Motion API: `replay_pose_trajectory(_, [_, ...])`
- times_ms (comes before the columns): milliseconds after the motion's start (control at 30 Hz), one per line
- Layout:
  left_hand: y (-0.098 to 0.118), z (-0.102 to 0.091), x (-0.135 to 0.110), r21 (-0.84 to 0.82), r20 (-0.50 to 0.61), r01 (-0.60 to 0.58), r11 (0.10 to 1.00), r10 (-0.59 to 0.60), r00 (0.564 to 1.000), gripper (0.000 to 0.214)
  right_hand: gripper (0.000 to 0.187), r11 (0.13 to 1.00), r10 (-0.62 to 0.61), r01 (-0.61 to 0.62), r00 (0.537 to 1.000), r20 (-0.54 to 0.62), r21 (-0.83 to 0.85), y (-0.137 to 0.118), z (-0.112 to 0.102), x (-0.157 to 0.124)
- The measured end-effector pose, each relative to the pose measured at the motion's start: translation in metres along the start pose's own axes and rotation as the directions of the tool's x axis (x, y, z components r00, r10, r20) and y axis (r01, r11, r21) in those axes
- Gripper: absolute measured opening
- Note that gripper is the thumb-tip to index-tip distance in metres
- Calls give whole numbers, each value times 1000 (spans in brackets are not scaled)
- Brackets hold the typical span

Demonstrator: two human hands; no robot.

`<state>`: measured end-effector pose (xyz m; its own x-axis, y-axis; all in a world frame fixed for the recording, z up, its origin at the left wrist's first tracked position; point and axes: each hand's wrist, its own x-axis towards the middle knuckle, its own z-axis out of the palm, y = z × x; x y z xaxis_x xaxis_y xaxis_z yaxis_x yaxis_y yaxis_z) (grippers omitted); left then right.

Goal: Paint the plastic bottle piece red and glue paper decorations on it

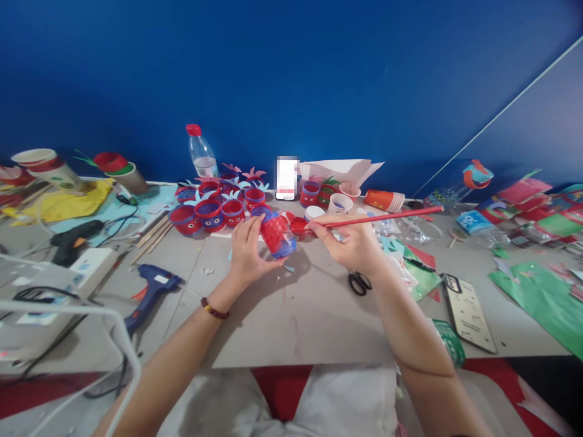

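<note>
My left hand [248, 246] is closed around a small plastic cup [277, 235] painted red and blue, tilted on its side above the grey table [291, 315]. My right hand [353, 240] pinches a long red paintbrush [378, 218]. The brush tip points left at the cup's rim. A bead bracelet sits on my left wrist. Behind the cup stand several painted red and blue cups [214, 212] with paper leaves.
A blue glue gun [152, 291] and a black one [73, 240] lie at left with cables. Black scissors [359, 282] lie near my right wrist. A water bottle [201, 155], a phone [286, 178], paper cups [385, 200] and coloured paper scraps [537, 297] crowd the back and right.
</note>
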<state>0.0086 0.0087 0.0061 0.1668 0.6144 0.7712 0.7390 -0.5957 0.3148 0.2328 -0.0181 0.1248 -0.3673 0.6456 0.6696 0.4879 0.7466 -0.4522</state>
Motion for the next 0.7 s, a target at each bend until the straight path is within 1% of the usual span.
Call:
replay_pose_trajectory(167, [1, 1, 0, -8, -22, -11, 1000, 11, 1000, 100, 17, 996, 15, -21, 997, 70, 87, -11, -1, -2])
replay_pose_trajectory(233, [1, 0, 0, -17, -13, -2, 1000, 1, 1000, 100, 18, 992, 30, -39, 997, 74, 120, -13, 0, -2])
replay_pose_trajectory(300, [1, 0, 0, -10, -4, 8, 1000, -8, 1000, 101, 18, 992, 47, -55, 997, 68, 118, -12, 2, -2])
replay_pose_trajectory(433, [1, -1, 0, 7, -17, -12, 1000, 12, 1000, 101, 18, 993, 36, -38, 999, 24, 110, -8, 4, 1])
replay_pose_trajectory(533, [2, -1, 1, 2, -21, -28, 1000, 28, 999, 102, 20, 992, 62, -61, 998, -4, 109, -3, 1, 3])
replay_pose_trajectory(700, [0, 0, 0, -12, -18, -16, 1000, 16, 1000, 102, 21, 993, 114, -115, 988, -102, 5, 10, -8, 3])
